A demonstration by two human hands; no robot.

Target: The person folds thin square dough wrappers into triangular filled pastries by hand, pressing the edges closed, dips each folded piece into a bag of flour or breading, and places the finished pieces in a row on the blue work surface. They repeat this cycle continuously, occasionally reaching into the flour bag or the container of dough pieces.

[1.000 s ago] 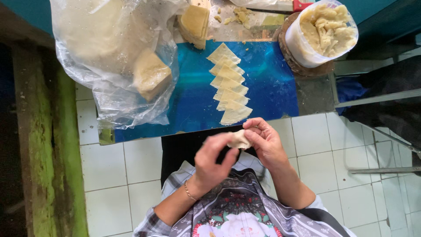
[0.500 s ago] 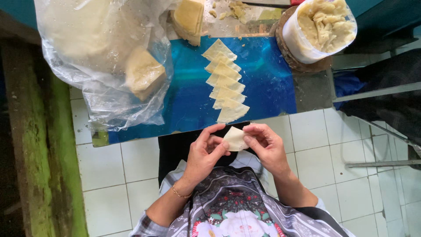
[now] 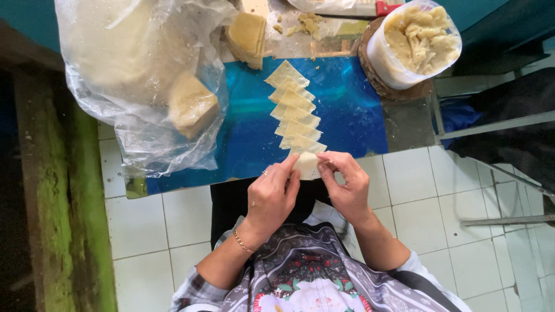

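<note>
Overhead, the blue tabletop is filling the upper middle of the view, sitting over a white tiled floor, with a mossy green wall edge running down the left. Next in size, a big clear plastic bag is slumping over the table's left end, holding pale blocks of stacked wrappers. A white tub of pale filling is standing on a round woven mat at the table's far right corner. Another wrapper stack is lying at the far edge, just beside the bag. A row of folded triangular dumplings is lying overlapped down the middle of the blue surface, running toward the person. Both hands are hovering at the table's near edge: the left hand and right hand are pinching one folded dumpling between their fingertips, fingers closed narrow on it, touching the near end of the row. A thin gold bracelet is sitting on the left wrist.
</note>
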